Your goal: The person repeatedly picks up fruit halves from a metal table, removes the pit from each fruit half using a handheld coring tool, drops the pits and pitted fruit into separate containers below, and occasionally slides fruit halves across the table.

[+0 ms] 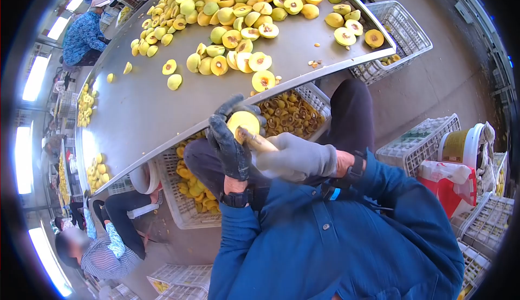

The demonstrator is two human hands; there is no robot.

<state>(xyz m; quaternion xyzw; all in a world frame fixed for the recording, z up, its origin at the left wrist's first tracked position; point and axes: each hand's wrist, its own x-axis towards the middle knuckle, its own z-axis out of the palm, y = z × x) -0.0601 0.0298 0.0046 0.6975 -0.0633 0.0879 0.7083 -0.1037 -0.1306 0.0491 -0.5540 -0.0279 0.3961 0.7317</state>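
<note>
My left hand (229, 140), in a dark, stained glove, is closed around a yellow half fruit (244, 122) near the table's front edge. In a light grey glove, my right hand (295, 156) grips a tool with a pale handle (261, 143). The tool's tip meets the cut face of the half fruit; its exact shape is hidden. Beyond my hands, many halved yellow fruits (231, 39) lie on the metal table (157, 110), several with brown centres. One half (263, 81) rests at the table edge just past my left hand.
Below the table edge stand a crate of fruit scraps (290, 110) and a crate of yellow pieces (187, 213). Another crate (401, 23) is at the right corner. A bucket (460, 145) and red bag (444, 183) are at the right. People sit at the left.
</note>
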